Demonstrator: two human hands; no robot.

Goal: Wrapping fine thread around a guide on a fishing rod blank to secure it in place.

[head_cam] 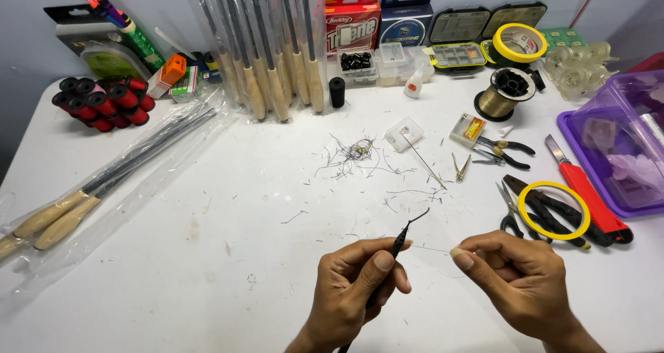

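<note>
Your left hand (pixel 360 284) pinches a thin black tool (pixel 401 239) with a curved tip just above the white table (pixel 207 256), low in the frame near you. Your right hand (pixel 519 277) is closed, thumb against forefinger, on a fine clear line (pixel 432 249) that runs to the tool; whether it is knotted cannot be told. Judging by the cut line scraps (pixel 356 156) scattered beyond your hands, trimming has taken place, and the line work in hand appears unfinished. To the right, a purple plastic bin (pixel 588 152) holds clear bags. At the back, a clear compartment box (pixel 356 66) holds small black pieces, and a yellow-edged tackle box (pixel 456 55) holds small parts.
</note>
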